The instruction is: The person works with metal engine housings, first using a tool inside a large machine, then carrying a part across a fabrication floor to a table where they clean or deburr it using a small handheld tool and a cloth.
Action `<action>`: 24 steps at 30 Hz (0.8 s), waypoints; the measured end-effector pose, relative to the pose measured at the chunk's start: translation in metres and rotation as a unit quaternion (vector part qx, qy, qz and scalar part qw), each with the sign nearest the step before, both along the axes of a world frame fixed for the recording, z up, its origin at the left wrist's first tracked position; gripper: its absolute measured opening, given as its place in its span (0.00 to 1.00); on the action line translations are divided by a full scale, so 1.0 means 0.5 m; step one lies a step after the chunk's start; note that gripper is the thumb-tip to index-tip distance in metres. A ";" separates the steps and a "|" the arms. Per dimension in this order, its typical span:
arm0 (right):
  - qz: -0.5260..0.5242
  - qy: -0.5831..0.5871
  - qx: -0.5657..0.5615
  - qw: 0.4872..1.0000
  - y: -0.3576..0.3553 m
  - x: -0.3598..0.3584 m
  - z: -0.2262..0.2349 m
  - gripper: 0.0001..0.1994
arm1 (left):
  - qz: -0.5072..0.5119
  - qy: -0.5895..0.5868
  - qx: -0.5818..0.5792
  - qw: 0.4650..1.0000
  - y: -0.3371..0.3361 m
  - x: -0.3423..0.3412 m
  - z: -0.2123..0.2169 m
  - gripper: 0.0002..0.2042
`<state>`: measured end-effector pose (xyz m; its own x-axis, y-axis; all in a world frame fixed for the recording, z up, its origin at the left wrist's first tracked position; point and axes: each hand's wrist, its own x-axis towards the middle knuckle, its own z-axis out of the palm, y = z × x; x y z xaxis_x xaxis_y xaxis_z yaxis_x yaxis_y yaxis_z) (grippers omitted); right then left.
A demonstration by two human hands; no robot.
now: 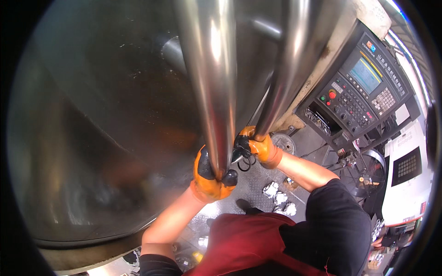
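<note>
Two thick, polished metal bars come down from the upper edge, side by side and apart from each other. My left hand, in an orange glove with black coating, is wrapped round the lower end of the left bar. The lower end of the right bar is in my right hand, gloved the same way. I cannot tell whether the bars are hollow. A thin black loop like a cable shows between the hands. Behind the bars spreads a large, dark, smooth metal surface with scuffs.
A control panel with screen, keys and a red button stands at the right. Below it is a round fan. Several silvery metal pieces lie on the patterned floor. A white machine stands at far right.
</note>
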<state>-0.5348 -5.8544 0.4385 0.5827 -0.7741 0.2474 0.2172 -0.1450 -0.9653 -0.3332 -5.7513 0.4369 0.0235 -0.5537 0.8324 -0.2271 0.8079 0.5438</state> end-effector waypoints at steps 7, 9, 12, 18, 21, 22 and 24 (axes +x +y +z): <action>-0.048 -0.013 -0.004 0.999 0.011 0.022 -0.007 0.08 | 0.030 0.002 -0.006 1.000 -0.020 -0.039 0.065 0.21; -0.048 -0.025 0.004 0.999 0.026 0.026 0.003 0.08 | 0.076 -0.003 -0.048 0.996 -0.009 -0.046 0.103 0.20; -0.070 -0.024 -0.112 0.991 -0.014 0.023 -0.060 0.11 | 0.117 -0.054 -0.023 0.991 0.012 -0.060 0.088 0.27; -0.182 0.262 -0.314 0.894 0.099 -0.083 -0.027 0.27 | 0.210 0.072 0.223 0.949 0.071 -0.063 0.003 0.09; -0.133 0.331 -0.168 0.919 0.265 -0.262 -0.261 0.31 | 0.211 0.119 0.146 0.959 0.079 -0.081 -0.039 0.07; -0.073 0.397 -0.093 0.910 0.336 -0.382 -0.385 0.31 | 0.198 0.117 0.178 0.957 0.050 -0.071 -0.051 0.07; 0.026 0.554 0.047 0.831 0.494 -0.565 -0.586 0.31 | 0.171 0.148 0.209 0.951 -0.013 0.015 -0.134 0.08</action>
